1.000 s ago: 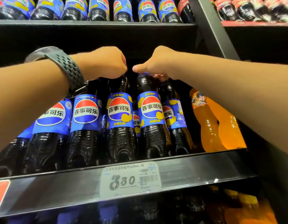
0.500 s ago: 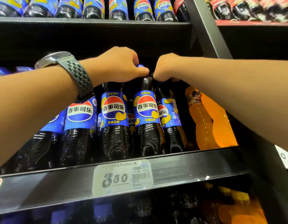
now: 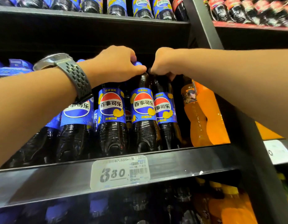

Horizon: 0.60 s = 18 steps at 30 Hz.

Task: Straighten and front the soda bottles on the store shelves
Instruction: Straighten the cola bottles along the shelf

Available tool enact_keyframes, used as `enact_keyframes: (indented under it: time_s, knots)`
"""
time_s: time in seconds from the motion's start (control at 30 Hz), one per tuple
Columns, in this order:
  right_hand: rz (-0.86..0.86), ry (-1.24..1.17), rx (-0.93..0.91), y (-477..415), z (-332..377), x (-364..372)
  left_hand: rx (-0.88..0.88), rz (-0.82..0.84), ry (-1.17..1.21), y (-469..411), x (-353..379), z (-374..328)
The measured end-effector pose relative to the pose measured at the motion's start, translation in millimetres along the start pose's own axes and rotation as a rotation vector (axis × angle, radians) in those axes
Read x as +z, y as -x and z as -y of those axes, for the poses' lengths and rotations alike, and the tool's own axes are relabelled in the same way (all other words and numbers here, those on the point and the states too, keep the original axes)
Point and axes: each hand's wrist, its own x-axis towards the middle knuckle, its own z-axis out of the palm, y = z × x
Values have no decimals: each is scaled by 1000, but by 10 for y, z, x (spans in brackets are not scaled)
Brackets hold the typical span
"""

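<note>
- Gripping at the neck suits the cola bottles (image 3: 143,135), I judge: full and heavy, with smooth plastic that gives a little.
- They stand on the shelf (image 3: 196,160) just above the price tag (image 3: 119,172).
- Left grip (image 3: 117,65) pinches one blue cap (image 3: 138,63) above the tag; right grip (image 3: 164,62) curls round the next neck.
- Four cola labels show; others are hidden. Two orange bottles (image 3: 196,120) stand up-right of the tag.
</note>
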Motion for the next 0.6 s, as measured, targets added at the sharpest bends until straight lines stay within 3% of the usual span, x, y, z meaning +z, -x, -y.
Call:
enact_keyframes:
  time_s: [0.37, 0.6]
  knots:
    - [-14, -145, 24, 67, -162, -223, 2, -4, 8, -2, -1, 6]
    - [1, -193, -76, 130, -130, -233, -1, -11, -9, 21, -10, -24]
